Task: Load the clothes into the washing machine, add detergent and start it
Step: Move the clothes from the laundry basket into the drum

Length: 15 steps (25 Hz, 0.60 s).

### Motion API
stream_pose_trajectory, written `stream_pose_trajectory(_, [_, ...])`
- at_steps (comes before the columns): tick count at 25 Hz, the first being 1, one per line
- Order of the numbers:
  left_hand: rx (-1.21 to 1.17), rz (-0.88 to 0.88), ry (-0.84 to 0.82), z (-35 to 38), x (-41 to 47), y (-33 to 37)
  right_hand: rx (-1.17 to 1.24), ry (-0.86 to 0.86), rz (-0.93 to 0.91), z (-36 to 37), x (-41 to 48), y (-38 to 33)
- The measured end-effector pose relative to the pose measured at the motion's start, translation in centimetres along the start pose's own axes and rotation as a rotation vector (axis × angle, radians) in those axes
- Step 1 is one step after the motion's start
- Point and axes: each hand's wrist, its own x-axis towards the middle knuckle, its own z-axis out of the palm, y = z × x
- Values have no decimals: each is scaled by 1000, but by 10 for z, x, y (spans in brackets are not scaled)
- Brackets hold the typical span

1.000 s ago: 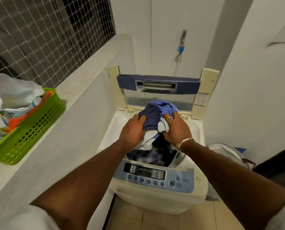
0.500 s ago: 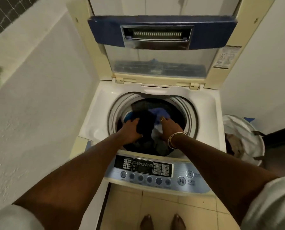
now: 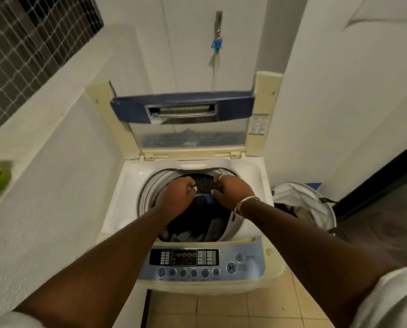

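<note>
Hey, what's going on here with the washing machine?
A person is loading laundry. Both the left hand and the right hand are over the open drum of the white top-loading washing machine, with a dark piece of fabric between them. Dark and pale clothes already lie inside. The blue-trimmed lid stands open, and a white laundry bag sits beside the machine.

White walls (image 3: 339,95) enclose a narrow corner, with a meshed window (image 3: 27,43) at left and beige floor tiles (image 3: 245,308) below.
</note>
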Motion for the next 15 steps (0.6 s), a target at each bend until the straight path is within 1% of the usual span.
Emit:
stream_pose_trajectory(3, [48,131,83,-10,9,60,46,142,43,-48,-19,16])
stream_pose_trajectory(7, [46,225,159,-2,16,143,23,282,79,-105,-42,53])
stream_pose_trajectory(9, [40,268,144,13,20,180,26,304,110,-130,-54,82])
stream_pose_trajectory(12, [38,329,101,51,28,234,26,315,158,-160,-72,146])
stream_pose_trajectory(15, [18,318,53,98,33,282,38,299,194,-181,-87,206])
